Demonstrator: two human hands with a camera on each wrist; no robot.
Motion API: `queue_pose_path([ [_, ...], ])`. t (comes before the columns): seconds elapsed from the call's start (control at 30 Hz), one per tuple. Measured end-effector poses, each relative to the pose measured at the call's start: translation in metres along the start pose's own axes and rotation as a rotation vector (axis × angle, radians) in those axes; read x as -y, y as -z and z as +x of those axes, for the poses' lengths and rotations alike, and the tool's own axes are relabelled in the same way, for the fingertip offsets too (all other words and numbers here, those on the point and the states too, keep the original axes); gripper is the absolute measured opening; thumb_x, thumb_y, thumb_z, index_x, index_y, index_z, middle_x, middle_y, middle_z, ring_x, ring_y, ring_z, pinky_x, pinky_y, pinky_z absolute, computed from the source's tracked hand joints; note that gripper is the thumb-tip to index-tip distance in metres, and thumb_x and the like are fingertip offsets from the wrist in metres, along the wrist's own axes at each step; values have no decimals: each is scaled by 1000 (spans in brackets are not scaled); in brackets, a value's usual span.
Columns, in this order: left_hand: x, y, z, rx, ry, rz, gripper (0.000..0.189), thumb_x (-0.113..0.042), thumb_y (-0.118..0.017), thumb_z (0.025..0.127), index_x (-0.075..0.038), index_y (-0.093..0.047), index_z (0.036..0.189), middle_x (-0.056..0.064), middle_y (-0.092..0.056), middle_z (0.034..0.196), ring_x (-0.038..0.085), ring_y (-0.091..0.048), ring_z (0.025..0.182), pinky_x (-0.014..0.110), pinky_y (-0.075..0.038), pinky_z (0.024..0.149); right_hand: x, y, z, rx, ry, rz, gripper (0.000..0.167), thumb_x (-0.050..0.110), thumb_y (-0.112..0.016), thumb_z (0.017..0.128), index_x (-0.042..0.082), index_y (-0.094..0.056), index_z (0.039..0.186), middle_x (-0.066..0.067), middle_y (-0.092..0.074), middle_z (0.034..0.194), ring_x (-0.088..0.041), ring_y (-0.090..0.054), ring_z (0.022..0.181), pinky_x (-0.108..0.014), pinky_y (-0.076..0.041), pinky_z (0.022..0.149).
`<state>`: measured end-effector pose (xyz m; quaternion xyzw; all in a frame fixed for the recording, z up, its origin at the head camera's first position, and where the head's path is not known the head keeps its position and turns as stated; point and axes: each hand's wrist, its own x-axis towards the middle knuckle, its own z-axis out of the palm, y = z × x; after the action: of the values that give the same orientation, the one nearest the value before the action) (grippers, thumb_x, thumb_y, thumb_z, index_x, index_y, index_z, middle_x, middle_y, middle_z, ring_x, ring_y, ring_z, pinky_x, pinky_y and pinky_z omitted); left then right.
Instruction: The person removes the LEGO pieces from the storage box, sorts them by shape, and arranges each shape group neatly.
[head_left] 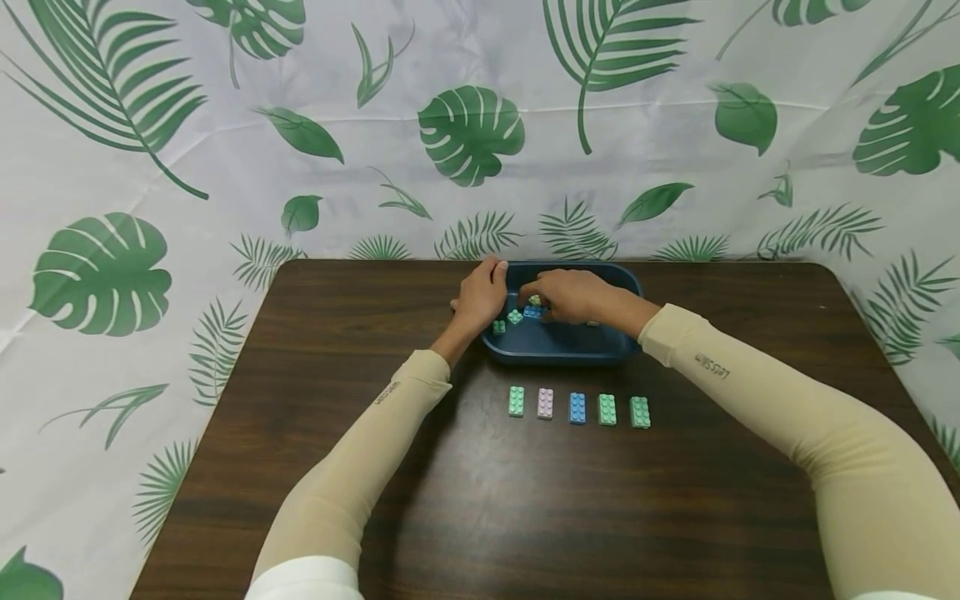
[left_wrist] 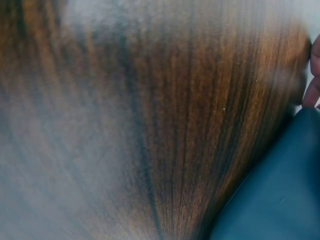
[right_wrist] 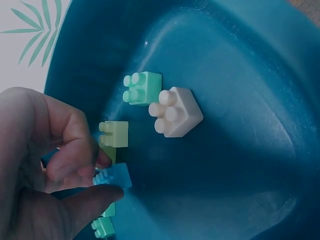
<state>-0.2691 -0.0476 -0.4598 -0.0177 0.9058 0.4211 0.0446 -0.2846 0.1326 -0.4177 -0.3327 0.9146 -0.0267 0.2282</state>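
A dark blue tray [head_left: 558,358] stands at the back of the table. My left hand [head_left: 480,293] holds its left rim; the left wrist view shows only a few fingertips [left_wrist: 314,65] by the tray's edge. Inside the tray, my right hand [head_left: 573,296] pinches a blue toy brick [right_wrist: 116,176] between thumb and fingers. Close to those fingers lies a yellow brick [right_wrist: 117,134]. A mint green brick [right_wrist: 149,89] and a cream brick [right_wrist: 182,112] lie further off on the tray floor. Small green bricks [head_left: 514,317] are near the tray's left side.
In front of the tray, several bricks stand in a row on the brown wooden table [head_left: 465,517]: mint [head_left: 517,401], pink [head_left: 545,403], blue [head_left: 577,408] and green [head_left: 607,409] ones. A leaf-patterned cloth [head_left: 480,208] hangs behind the table.
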Motion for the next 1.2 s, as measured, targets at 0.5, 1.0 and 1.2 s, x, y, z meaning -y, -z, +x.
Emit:
queue_pose_path([
  [0.5,-3,1,-4,10,10,-19,35,-43,-33,116,-18,-49,98,4,-48,86,25,-49,81,58,-24,89,4,8,-8,-5,-20,39,45,24,-79,98,24,-63,140,-7,-67,122,-22,-66,103,-43,-56,82],
  [1.0,16,-13,22,19,48,-34,37,-51,-34,114,-23,-54,99,4,-54,89,25,-55,88,63,-28,93,10,22,-27,45,-39,45,48,26,-80,97,20,-62,140,-3,-70,114,-19,-67,97,-42,-56,81],
  [1.2,30,-22,36,28,46,-12,39,-53,-33,114,-22,-52,98,5,-55,91,26,-56,88,64,-27,93,14,27,-43,42,-39,42,47,27,-80,97,20,-62,140,-2,-70,110,-18,-67,94,-40,-56,77],
])
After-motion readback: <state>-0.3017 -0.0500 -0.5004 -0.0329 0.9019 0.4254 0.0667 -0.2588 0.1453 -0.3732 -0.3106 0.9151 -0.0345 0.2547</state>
